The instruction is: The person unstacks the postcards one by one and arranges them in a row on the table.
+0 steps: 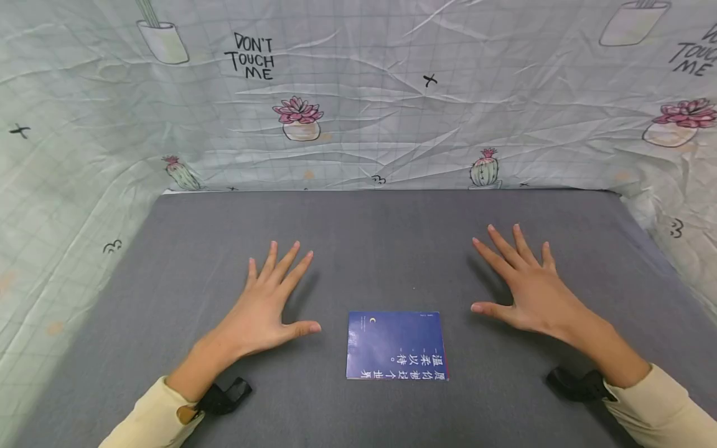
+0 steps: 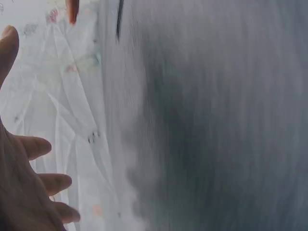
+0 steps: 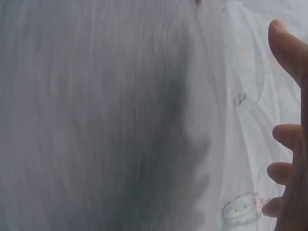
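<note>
Tiny print (image 1: 363,323) on the blue booklet (image 1: 386,342) is illegible, and the head view's edges crop both sleeves (image 1: 148,420).

Left fingers (image 1: 286,263) splayed, right fingers (image 1: 505,247) splayed
</note>
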Demonstrator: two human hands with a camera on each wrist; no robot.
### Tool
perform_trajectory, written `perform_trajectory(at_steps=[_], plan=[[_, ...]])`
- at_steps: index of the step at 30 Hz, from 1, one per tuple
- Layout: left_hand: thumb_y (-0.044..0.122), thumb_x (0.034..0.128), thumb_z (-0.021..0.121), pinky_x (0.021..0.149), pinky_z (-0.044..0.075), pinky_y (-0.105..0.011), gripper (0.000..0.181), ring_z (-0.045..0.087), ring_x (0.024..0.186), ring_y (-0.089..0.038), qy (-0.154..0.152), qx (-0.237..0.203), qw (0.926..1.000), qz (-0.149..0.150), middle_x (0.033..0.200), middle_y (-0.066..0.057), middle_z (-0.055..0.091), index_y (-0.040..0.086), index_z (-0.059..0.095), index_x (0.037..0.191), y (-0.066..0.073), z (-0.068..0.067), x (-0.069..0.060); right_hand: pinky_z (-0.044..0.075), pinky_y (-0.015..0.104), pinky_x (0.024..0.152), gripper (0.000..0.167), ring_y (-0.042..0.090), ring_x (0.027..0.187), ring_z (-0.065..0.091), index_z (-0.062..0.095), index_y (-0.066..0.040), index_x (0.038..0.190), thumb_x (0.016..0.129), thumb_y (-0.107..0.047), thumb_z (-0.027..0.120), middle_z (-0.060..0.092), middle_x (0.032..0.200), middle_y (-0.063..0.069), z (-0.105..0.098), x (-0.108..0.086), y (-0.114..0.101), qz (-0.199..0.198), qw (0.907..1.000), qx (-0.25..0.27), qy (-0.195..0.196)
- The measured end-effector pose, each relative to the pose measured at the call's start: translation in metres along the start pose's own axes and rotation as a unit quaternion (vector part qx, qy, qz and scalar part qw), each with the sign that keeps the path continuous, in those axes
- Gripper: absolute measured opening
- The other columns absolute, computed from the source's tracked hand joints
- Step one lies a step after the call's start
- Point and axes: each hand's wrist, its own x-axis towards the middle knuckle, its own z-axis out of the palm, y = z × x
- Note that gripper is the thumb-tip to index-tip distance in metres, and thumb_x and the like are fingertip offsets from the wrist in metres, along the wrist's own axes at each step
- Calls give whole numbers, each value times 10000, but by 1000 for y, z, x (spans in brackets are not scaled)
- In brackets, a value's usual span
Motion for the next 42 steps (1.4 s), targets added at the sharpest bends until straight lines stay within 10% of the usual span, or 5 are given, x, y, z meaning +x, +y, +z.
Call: perform_trajectory(at_steps=[13,31,42], plan=[[617,772,682,1025,352,-540,1045,65,1448,-250,-298,-1766,9838,128,1593,-39,111,149,153,1541,57,23,-12,267,656,992,984,317,1432,143,292,-177,1512,714,-482,781,249,1559,20,15,-10,-48,-816,9871,1345,311],[564,595,838,1100,205,-534,1223,19,1448,-275,-624,-2008,9764,490,1590,-20,131,148,179,1538,46,46,-16,279,346,1095,923,260,1412,224,334,-151,1482,736,-432,800,312,1518,45,44,-14,-84,-1006,9597,2612,-235],[610,602,797,1142,134,-443,1203,134,1433,-314,-213,-1609,9828,879,1554,-97,240,74,226,1516,48,55,-22,203,290,1113,1071,292,1391,241,356,-120,1465,623,-609,802,351,1479,48,58,-16,-87,-1216,9651,2316,-126]])
